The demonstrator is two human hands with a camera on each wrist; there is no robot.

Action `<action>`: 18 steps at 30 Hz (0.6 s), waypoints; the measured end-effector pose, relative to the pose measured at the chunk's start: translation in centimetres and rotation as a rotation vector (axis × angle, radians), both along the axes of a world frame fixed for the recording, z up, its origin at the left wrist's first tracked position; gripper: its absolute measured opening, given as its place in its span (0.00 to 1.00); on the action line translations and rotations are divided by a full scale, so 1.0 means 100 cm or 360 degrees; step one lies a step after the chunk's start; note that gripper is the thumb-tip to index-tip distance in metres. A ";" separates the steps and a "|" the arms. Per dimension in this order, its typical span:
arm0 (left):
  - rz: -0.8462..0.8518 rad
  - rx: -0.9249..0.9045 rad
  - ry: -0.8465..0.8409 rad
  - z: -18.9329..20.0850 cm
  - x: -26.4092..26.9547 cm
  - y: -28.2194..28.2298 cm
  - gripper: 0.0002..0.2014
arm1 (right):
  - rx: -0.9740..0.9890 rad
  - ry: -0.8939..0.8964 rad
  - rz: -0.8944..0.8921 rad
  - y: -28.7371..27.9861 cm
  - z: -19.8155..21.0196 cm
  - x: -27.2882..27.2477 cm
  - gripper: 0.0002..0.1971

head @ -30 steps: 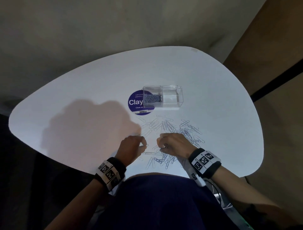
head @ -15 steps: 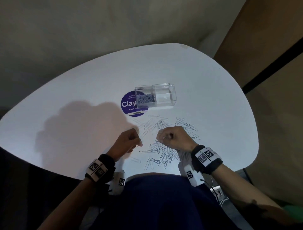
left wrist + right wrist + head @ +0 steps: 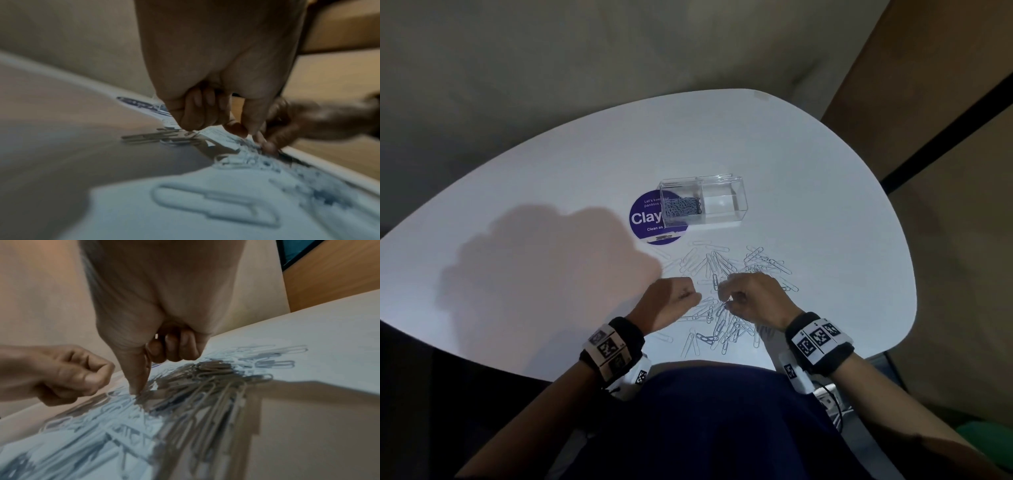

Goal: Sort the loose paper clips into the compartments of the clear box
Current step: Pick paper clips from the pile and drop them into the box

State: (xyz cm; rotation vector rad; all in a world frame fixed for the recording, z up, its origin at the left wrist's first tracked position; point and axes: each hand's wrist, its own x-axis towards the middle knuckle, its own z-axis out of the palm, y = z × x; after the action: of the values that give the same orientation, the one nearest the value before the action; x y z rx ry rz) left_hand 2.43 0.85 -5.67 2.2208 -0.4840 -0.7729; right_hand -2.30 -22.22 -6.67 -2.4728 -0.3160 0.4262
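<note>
While both fists curl over scattered silver wire paper clips [image 3: 722,318]: R hand [image 3: 753,298] thumb-pinches clips; L hand [image 3: 671,301] contents unclear; clear plastic box [image 3: 703,202] beyond.

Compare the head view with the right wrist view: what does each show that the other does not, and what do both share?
Only the head view shows the clear box, small clips filling its left compartment, its right compartment empty, the round purple sticker partly under it, and both wristbands. Only the right wrist view shows the right hand from beneath, its thumb tip down among the clips. Both show the loose paper clips on the white table and the left hand with curled fingers.
</note>
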 end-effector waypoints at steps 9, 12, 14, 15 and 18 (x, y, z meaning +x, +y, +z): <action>-0.0200 0.0242 -0.0483 -0.007 -0.007 0.004 0.12 | 0.0062 -0.0119 -0.0388 0.003 0.000 0.006 0.11; -0.0152 0.0264 -0.0446 -0.005 -0.002 0.011 0.11 | 0.0070 -0.0121 -0.0368 0.002 0.001 0.006 0.09; -0.0136 0.0318 -0.0465 -0.004 0.003 0.016 0.10 | 0.0028 -0.0170 -0.0335 0.005 0.002 0.009 0.10; -0.0129 0.0338 -0.0501 -0.002 0.005 0.017 0.09 | 0.0004 -0.0191 -0.0315 0.007 0.001 0.011 0.12; -0.0103 0.0326 -0.0582 0.000 0.004 0.015 0.07 | -0.0085 -0.0178 -0.0235 0.012 0.002 0.018 0.15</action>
State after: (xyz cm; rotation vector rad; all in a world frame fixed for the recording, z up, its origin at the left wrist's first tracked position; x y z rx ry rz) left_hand 2.86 2.34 -5.66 2.5636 -0.6817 -0.4628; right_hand -0.45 -21.01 -6.44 -2.5565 -0.1672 0.2380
